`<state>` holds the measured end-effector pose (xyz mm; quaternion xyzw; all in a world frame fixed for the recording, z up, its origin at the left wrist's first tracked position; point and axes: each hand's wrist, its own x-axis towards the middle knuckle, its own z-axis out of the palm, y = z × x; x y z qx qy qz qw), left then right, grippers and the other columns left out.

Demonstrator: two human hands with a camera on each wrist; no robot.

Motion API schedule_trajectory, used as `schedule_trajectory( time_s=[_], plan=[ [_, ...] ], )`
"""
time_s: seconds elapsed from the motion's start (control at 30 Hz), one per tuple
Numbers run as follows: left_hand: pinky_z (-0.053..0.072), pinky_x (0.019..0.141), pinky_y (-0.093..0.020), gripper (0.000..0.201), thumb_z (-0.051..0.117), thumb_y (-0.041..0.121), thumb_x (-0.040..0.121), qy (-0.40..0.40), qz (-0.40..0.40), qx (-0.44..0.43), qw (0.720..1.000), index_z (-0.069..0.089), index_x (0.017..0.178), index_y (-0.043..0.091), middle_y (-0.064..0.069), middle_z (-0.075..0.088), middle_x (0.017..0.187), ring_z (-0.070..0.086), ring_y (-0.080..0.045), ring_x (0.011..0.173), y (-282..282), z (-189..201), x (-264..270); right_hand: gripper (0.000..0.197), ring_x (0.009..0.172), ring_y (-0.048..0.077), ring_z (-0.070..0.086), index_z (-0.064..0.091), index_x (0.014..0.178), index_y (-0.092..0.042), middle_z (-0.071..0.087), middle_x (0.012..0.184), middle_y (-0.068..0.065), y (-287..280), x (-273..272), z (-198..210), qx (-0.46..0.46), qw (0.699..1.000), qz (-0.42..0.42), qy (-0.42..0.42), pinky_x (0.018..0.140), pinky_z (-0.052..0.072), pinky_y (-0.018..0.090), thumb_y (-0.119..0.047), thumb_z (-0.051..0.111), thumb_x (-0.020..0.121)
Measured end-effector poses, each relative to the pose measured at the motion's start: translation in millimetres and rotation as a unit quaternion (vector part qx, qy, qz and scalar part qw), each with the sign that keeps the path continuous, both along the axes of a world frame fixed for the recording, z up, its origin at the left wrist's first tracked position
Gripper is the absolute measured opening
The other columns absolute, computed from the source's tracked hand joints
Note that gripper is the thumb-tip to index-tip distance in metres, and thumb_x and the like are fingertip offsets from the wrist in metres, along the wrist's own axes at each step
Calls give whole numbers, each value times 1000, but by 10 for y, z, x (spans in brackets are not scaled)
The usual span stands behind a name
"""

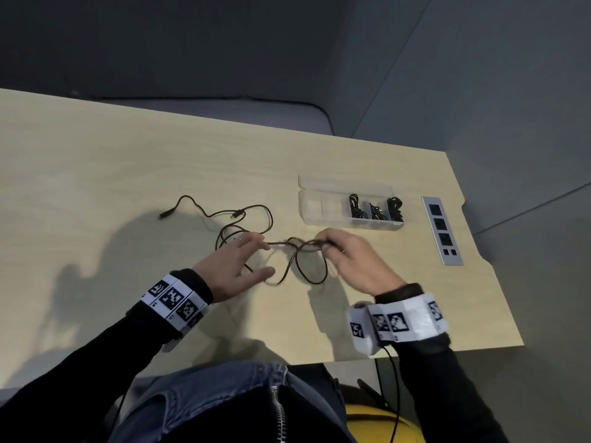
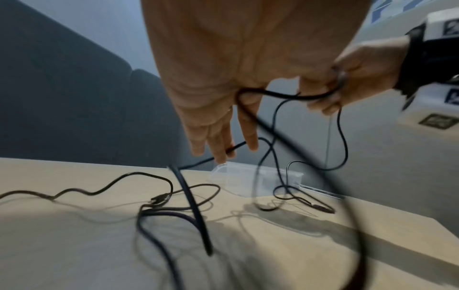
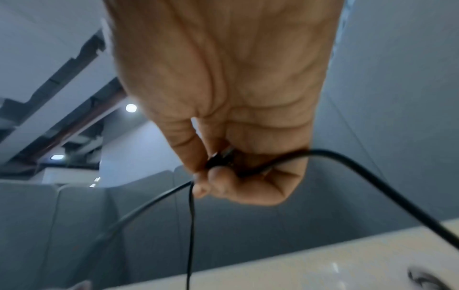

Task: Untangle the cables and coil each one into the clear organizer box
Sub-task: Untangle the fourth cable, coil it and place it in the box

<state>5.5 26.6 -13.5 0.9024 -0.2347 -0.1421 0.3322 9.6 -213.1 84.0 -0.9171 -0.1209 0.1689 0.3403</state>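
A long black cable [image 1: 243, 214] sprawls on the wooden table, one plug end [image 1: 164, 215] lying at the left. My left hand [image 1: 246, 257] is raised over it with fingers straight; the cable runs across its fingertips [image 2: 223, 151] and the base of the fingers. My right hand [image 1: 339, 251] pinches the cable's other plug end [image 3: 219, 157] between thumb and fingers, and a loop [image 1: 311, 266] hangs below the stretch between the hands. The clear organizer box [image 1: 307, 199] stands open behind my right hand, with three coiled black cables [image 1: 375, 211] in its right compartments.
A grey power socket strip [image 1: 443, 230] is set into the table [image 1: 96, 187] right of the box, near the notched right edge. A grey sofa [image 1: 208, 113] stands beyond the far edge. The box's left compartments hold nothing.
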Motion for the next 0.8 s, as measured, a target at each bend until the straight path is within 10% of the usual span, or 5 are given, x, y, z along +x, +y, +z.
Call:
schedule_trajectory(
  time_s=[0.1,0.2,0.5,0.67,0.8],
  plan=[
    [39,101,-38,91,7,79,80,-1,32,-30,999,59,120,16,-2,49,123,50,-16,113,107,-41,107,20,75,-6,52,62,94,-12,61,84,-10,-212,85,288,86,984,-129,-84,68,38,12,-11,42,90],
    [37,101,-36,104,-5,81,75,8,88,34,995,54,130,15,-6,51,124,51,-23,114,297,-102,187,20,65,1,50,59,70,-25,58,68,-13,-440,171,375,178,941,-267,-112,64,37,23,-23,40,76],
    [39,102,-46,58,38,49,94,149,330,222,905,45,136,8,-20,46,136,44,-37,124,1260,-244,453,37,45,2,33,47,56,-18,41,43,-16,-861,95,263,179,897,-369,-162,56,31,26,-29,67,85],
    [35,104,-49,35,54,20,88,45,436,179,881,57,123,12,-20,23,150,31,-37,133,1087,-13,385,34,46,2,33,51,59,-14,41,50,-11,-847,49,117,154,913,-350,-141,57,32,26,-30,69,83],
    [40,98,-37,31,65,7,77,-136,345,39,928,60,107,8,-16,31,146,53,-29,110,551,180,311,38,54,12,37,51,65,-1,41,59,4,-665,70,103,169,920,-331,-125,57,36,27,-28,66,86]
  ],
)
